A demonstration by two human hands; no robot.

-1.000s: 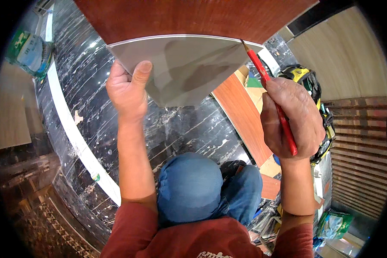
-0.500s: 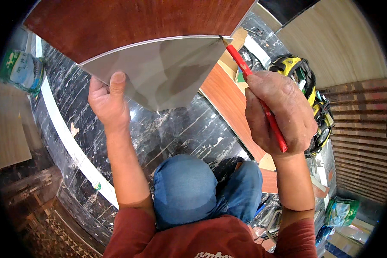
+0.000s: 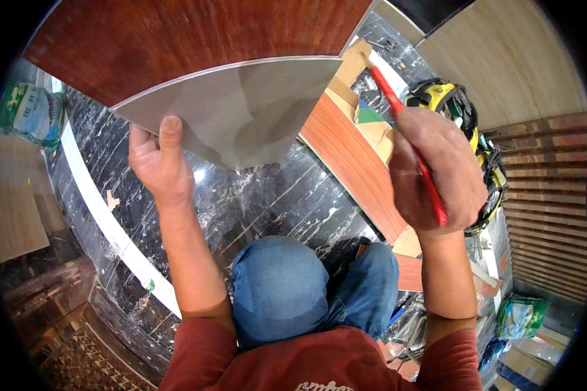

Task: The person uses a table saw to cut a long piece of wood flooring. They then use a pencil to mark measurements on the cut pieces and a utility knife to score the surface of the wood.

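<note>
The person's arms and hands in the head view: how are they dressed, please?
Both forearms are bare, and the left hand and right hand wear no gloves. Short red sleeves of a T-shirt end above the elbows. No watch, ring or wristband is visible on either arm.

Green-and-white bag [image 3: 29, 111] at far left (crumpled), another green plastic bag [image 3: 520, 317] at lower right.

Panel sheet [image 3: 241, 111]: lies against the board [image 3: 189, 39] behind it, held at its lower left edge by the left hand [image 3: 160, 163]. Pencil [image 3: 407, 143]: in the right hand [image 3: 437, 173], to the right of the sheet, tip just beside its upper right corner. Tool bag [image 3: 466, 124]: behind the right hand. Sack [image 3: 29, 114]: far left. Plank [image 3: 352, 163]: on the floor [image 3: 254, 202], between the hands
</note>
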